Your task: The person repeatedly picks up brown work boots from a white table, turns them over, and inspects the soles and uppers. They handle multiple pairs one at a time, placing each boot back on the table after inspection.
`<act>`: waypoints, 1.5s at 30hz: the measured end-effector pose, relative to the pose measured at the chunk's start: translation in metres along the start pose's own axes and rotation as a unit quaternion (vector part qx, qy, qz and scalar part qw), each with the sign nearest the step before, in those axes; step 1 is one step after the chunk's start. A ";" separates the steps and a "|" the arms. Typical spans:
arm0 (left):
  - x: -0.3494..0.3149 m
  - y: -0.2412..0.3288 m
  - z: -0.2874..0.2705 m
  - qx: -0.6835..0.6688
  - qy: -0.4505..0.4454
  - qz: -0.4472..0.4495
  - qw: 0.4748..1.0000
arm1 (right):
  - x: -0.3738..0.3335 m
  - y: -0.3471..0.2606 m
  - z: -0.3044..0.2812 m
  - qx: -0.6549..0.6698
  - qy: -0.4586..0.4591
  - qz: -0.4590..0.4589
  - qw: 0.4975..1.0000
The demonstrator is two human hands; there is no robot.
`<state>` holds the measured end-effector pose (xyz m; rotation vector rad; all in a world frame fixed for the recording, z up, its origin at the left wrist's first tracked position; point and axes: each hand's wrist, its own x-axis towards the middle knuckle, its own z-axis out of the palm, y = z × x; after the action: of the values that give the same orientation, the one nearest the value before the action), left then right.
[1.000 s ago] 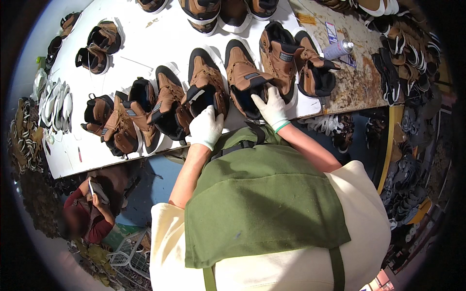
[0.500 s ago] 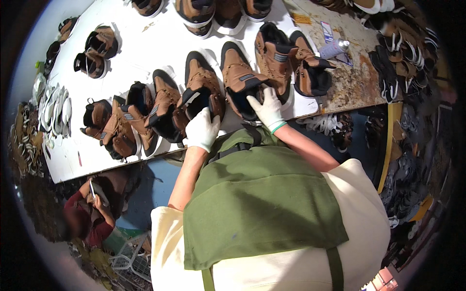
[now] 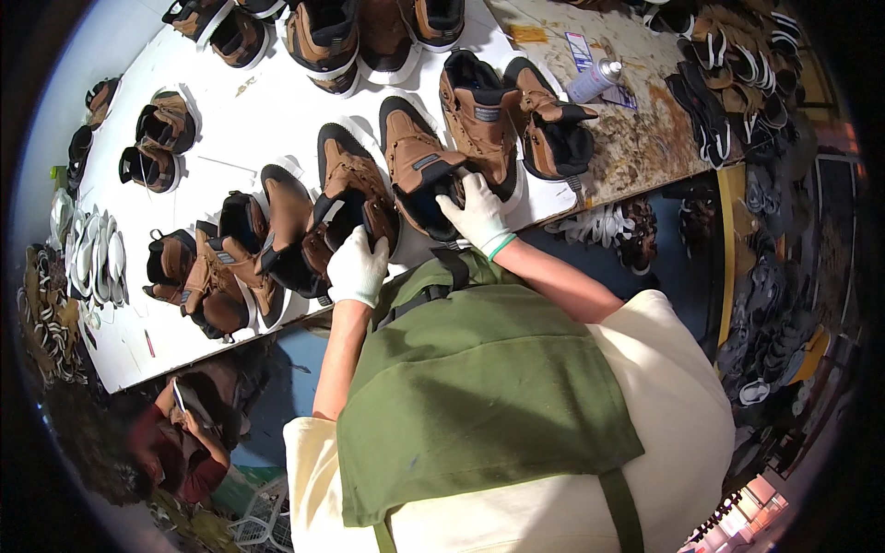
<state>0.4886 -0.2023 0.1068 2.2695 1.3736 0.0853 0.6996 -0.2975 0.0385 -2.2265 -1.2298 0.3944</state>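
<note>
White gloves cover both my hands. My left hand point(image 3: 358, 269) grips the heel collar of a brown shoe point(image 3: 348, 170) with a black toe, which lies on the white table with its opening toward me. To its right, a similar brown shoe point(image 3: 410, 138) has its tongue folded forward. My right hand point(image 3: 477, 214) holds that shoe's collar at the right side, thumb over the opening. The fingertips of both hands are partly hidden by the shoes. Another brown shoe point(image 3: 481, 115) stands close beyond my right hand.
More brown shoes point(image 3: 217, 295) line the near edge of the white table point(image 3: 138, 350), with others point(image 3: 318, 41) farther back. Pale shoe parts point(image 3: 95, 258) are piled at left. A spray can point(image 3: 593, 81) lies on the stained board point(image 3: 645, 120). A co-worker point(image 3: 194, 442) handles something below left.
My view has shifted, so the table and shoes sit farther left in the picture. Both hands stay at the same two shoes.
</note>
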 end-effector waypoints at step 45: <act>-0.004 -0.014 -0.003 -0.043 0.011 0.016 0.999 | 0.163 -0.203 -0.223 -0.291 -0.269 -0.508 0.765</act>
<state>0.4744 -0.1993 0.1045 2.2254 1.3194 0.1781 0.7608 -0.1481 0.3407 -1.4674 -2.9432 0.1998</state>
